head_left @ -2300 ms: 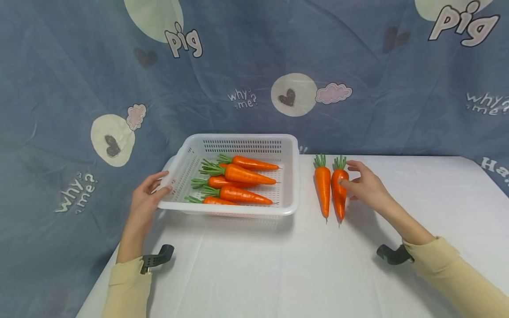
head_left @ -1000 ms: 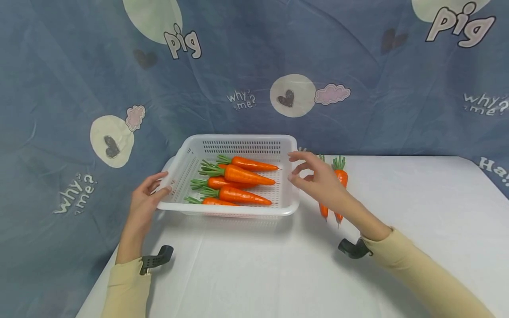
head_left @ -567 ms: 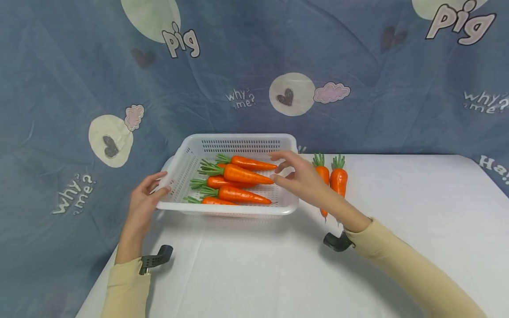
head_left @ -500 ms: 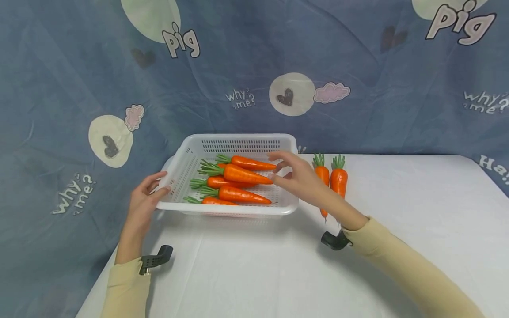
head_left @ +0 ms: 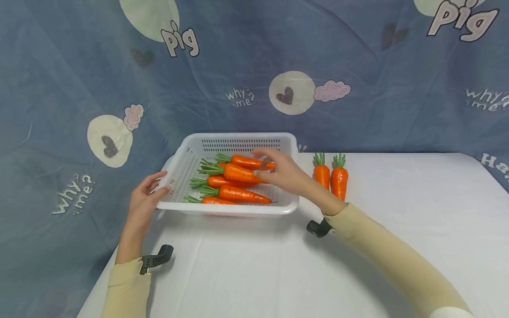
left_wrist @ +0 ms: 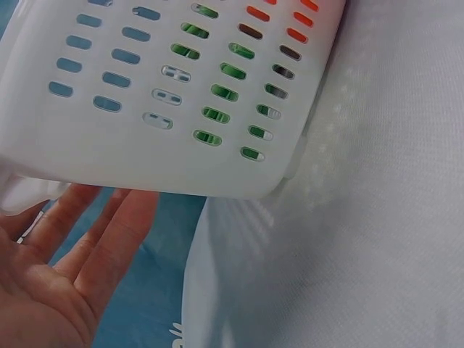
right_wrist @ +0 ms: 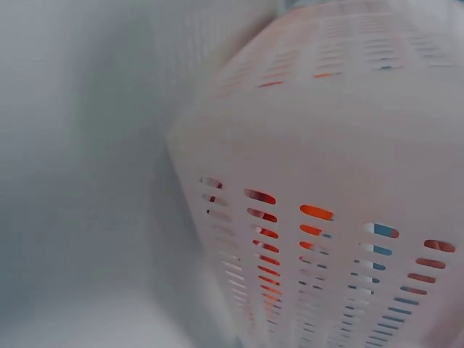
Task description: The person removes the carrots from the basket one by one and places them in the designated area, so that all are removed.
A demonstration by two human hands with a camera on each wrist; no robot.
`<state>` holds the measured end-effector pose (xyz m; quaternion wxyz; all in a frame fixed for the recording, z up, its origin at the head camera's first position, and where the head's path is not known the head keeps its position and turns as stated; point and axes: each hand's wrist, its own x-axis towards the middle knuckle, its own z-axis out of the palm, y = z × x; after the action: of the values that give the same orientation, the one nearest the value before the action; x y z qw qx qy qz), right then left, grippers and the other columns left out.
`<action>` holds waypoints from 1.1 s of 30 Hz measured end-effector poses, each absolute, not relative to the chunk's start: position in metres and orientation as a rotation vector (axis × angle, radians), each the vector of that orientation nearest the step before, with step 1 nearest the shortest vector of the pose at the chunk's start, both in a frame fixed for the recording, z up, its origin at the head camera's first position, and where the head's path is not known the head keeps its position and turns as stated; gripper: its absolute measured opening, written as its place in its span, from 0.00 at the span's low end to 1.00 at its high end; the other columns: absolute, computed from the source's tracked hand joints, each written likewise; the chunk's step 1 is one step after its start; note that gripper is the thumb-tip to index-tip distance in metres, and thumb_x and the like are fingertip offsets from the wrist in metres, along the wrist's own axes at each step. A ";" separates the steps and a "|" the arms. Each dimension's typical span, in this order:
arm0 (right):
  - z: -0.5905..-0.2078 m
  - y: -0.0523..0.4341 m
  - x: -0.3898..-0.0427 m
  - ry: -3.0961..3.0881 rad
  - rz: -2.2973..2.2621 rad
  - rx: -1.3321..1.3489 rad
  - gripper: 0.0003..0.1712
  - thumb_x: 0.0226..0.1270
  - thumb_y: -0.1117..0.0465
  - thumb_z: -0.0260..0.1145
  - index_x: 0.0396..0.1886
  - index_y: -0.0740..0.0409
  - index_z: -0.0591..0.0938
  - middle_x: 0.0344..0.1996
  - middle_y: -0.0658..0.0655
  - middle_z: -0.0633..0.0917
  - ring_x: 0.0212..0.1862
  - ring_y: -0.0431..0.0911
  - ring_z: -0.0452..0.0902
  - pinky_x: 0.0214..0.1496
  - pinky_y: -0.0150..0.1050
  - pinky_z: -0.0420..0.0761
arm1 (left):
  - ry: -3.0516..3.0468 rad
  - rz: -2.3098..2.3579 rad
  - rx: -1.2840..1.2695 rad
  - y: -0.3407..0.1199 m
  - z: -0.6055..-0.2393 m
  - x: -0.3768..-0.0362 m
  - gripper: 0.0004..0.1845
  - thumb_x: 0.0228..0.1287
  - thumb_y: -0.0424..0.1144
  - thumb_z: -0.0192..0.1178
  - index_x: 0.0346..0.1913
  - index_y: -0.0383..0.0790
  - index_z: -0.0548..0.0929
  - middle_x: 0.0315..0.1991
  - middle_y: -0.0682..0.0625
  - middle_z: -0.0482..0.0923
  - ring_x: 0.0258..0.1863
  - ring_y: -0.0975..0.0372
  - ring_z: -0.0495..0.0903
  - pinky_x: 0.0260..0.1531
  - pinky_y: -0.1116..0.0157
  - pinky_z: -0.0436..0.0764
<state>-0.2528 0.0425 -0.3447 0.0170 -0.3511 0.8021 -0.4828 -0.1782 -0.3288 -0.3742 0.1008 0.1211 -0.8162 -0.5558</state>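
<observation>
A white plastic basket (head_left: 226, 206) holds several orange carrots with green tops. My left hand (head_left: 145, 198) grips its left rim, thumb on top. In the left wrist view the fingers (left_wrist: 119, 232) reach beneath the basket's wall (left_wrist: 130, 163). My right hand (head_left: 292, 176) is over the basket's right half, thumb and index finger spread apart. Its thumb tip overlaps the uppermost carrot (head_left: 237, 172) near the thin end, and the index fingertip is above another carrot (head_left: 243, 161) at the back. The right wrist view shows the basket's slotted outer wall (right_wrist: 312, 145); the right hand is hidden there.
Two carrots, one left (head_left: 321, 174) and one right (head_left: 339, 180), lie side by side right of the basket, their lower ends partly behind my right forearm. A white cloth covers the table (head_left: 238, 265). Behind it hangs a blue printed curtain (head_left: 222, 66).
My right hand has left the two carrots on the table, crossed the basket's right rim and moved left over the carrots inside. The left hand has stayed on the rim.
</observation>
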 end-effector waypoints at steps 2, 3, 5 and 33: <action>-0.345 0.040 -0.255 2.498 -1.486 -1.105 0.28 0.66 0.59 0.68 0.65 0.52 0.73 0.59 0.50 0.77 0.52 0.46 0.77 0.52 0.41 0.78 | -2.408 -1.645 0.359 -0.329 -0.374 -0.178 0.27 0.69 0.38 0.60 0.69 0.49 0.72 0.56 0.52 0.75 0.50 0.63 0.74 0.37 0.70 0.77; -0.344 0.039 -0.256 2.502 -1.479 -1.112 0.29 0.66 0.59 0.68 0.65 0.53 0.73 0.59 0.51 0.77 0.52 0.46 0.77 0.52 0.41 0.77 | -2.409 -1.642 0.359 -0.328 -0.374 -0.178 0.27 0.69 0.38 0.59 0.70 0.49 0.71 0.56 0.51 0.74 0.50 0.63 0.74 0.37 0.70 0.77; -0.345 0.037 -0.257 2.512 -1.463 -1.123 0.29 0.65 0.59 0.68 0.66 0.54 0.73 0.60 0.51 0.77 0.52 0.46 0.77 0.53 0.42 0.77 | -2.408 -1.642 0.351 -0.328 -0.375 -0.178 0.27 0.69 0.38 0.59 0.70 0.49 0.71 0.57 0.50 0.74 0.50 0.63 0.74 0.37 0.71 0.77; -0.346 0.004 -0.298 2.481 -1.101 -1.192 0.31 0.66 0.59 0.69 0.68 0.55 0.72 0.61 0.57 0.76 0.56 0.48 0.74 0.59 0.44 0.73 | -2.410 -1.616 0.326 -0.329 -0.377 -0.177 0.27 0.67 0.38 0.61 0.68 0.48 0.73 0.58 0.46 0.74 0.50 0.60 0.75 0.37 0.68 0.77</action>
<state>-0.2983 0.0037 -0.3460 0.0882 -0.4005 0.8337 -0.3699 -0.1774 -0.3291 -0.3766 0.1104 0.1111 -0.8204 -0.5500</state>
